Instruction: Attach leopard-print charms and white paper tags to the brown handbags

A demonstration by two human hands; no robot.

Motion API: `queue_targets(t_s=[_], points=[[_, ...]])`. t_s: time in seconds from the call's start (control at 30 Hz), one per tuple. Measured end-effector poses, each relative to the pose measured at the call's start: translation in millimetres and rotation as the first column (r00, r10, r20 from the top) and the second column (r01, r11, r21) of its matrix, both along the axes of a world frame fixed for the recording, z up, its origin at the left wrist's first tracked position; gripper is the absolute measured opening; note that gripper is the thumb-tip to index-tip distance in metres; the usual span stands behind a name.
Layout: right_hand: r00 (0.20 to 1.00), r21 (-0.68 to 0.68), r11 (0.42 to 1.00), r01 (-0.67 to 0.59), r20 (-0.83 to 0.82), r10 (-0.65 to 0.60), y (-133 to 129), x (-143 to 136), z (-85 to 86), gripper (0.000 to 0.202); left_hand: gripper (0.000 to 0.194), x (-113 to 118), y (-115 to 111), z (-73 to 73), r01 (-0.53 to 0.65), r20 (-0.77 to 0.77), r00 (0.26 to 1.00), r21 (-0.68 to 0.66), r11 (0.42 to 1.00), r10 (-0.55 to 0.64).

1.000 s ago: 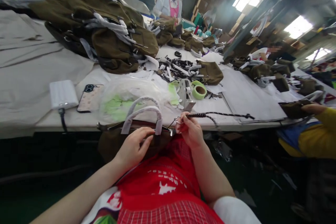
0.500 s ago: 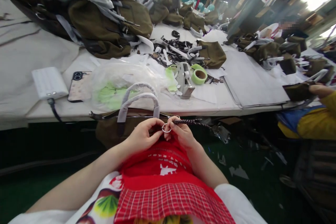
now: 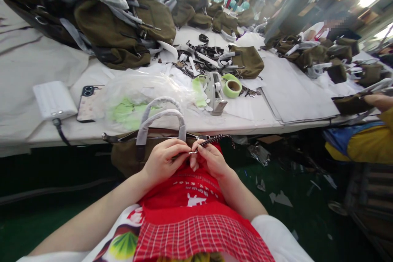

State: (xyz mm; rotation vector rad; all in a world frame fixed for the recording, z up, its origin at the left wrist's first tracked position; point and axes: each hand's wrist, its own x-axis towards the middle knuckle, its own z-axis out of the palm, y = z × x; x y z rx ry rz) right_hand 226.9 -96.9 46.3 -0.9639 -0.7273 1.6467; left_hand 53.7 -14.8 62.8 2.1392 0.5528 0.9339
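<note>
My left hand (image 3: 167, 159) pinches a small metal ring (image 3: 193, 152), which now shows edge-on between the two hands. Close beside it, my right hand (image 3: 211, 159) is closed on a dark braided cord (image 3: 216, 139) with light flecks; its loose end sticks out to the right. Both hands meet above the red apron. Just behind them, against the table edge, is an olive bag (image 3: 124, 157) with an open-looking zipper line and two handles (image 3: 161, 114) wrapped in pale covering. My fingertips partly hide where ring and cord meet.
On the white table (image 3: 294, 94) lie a power bank (image 3: 54, 100), a phone (image 3: 89, 104), clear plastic (image 3: 135, 90), a tape dispenser (image 3: 216, 94) and green tape (image 3: 232, 86). Olive bags (image 3: 123, 20) are heaped behind. Another person's hand (image 3: 379, 100) is at the right edge.
The ring has turned from a visible circle to edge-on. The cord now slants upward and its loose end curves down. My left fingers have drawn closer together.
</note>
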Motion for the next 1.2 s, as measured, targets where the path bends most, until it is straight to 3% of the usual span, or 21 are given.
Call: queue_targets(t_s=[0.1,0.17,0.27,0.33,0.37,0.43,0.5,0.57,0.67,0.73,0.77,0.83,0.9,0.97,1.03,1.07,1.2], points=[[0.999,0.016,1.000,0.021,0.048,-0.022,-1,-2,0.6,0.036,0.013,1,-3,1.4,-0.015,-0.023,1.000,-0.202,0.979,0.010],[0.997,0.022,0.999,0.039,0.067,-0.040,-1,-3,0.8,0.035,0.017,2,-6,1.2,-0.021,-0.010,1.000,-0.411,0.911,0.018],[0.989,0.032,0.995,0.096,0.107,-0.099,-2,-3,2.0,0.035,0.025,3,-9,2.5,0.008,0.048,0.998,-0.733,0.680,0.039],[0.982,0.021,0.993,0.116,0.150,-0.118,-4,0,5.1,0.037,0.030,3,-10,5.3,0.038,0.086,0.994,-0.848,0.529,0.066],[0.980,0.002,0.996,0.093,0.175,-0.092,-5,2,7.7,0.040,0.030,3,-10,7.1,0.045,0.095,0.992,-0.874,0.484,0.079],[0.973,-0.048,0.998,-0.039,0.225,0.049,-10,7,15.2,0.045,0.030,1,-10,10.3,0.044,0.101,0.990,-0.889,0.456,0.101],[0.942,-0.069,0.977,-0.203,0.258,0.214,-16,11,24.1,0.046,0.030,0,-9,12.0,0.038,0.097,0.990,-0.882,0.469,0.101],[0.927,-0.017,0.971,-0.238,0.294,0.232,-22,13,31.1,0.041,0.030,-1,-8,12.0,0.035,0.093,0.991,-0.866,0.499,0.092],[0.924,0.148,0.989,-0.003,0.379,-0.054,-23,12,35.2,0.028,0.029,-2,-5,11.7,0.032,0.080,0.995,-0.834,0.551,0.063],[0.835,0.284,0.949,0.134,0.483,-0.263,-18,10,35.4,0.014,0.029,-2,-3,12.5,0.061,0.082,0.997,-0.829,0.556,0.013],[0.776,0.350,0.926,0.140,0.543,-0.323,-15,9,35.7,0.013,0.030,-2,-1,13.0,0.089,0.093,0.995,-0.840,0.535,-0.020],[0.676,0.443,0.896,0.027,0.652,-0.343,-8,8,37.2,0.024,0.030,-2,1,13.6,0.150,0.124,0.989,-0.879,0.453,-0.085],[0.624,0.477,0.871,-0.121,0.719,-0.307,-3,7,39.2,0.029,0.030,-2,3,12.9,0.196,0.150,0.977,-0.916,0.351,-0.152],[0.598,0.490,0.851,-0.189,0.745,-0.297,0,6,40.3,0.025,0.032,-2,3,11.0,0.223,0.161,0.961,-0.932,0.285,-0.225],[0.571,0.492,0.848,-0.198,0.761,-0.308,0,7,40.1,0.021,0.036,-2,3,9.1,0.231,0.139,0.946,-0.923,0.308,-0.294],[0.556,0.488,0.851,-0.194,0.770,-0.314,0,9,39.7,0.020,0.037,-1,2,8.6,0.225,0.109,0.945,-0.900,0.373,-0.308],[0.499,0.459,0.871,-0.177,0.804,-0.323,-3,17,38.9,0.014,0.035,-3,6,12.6,0.148,-0.018,0.980,-0.607,0.780,-0.200]])
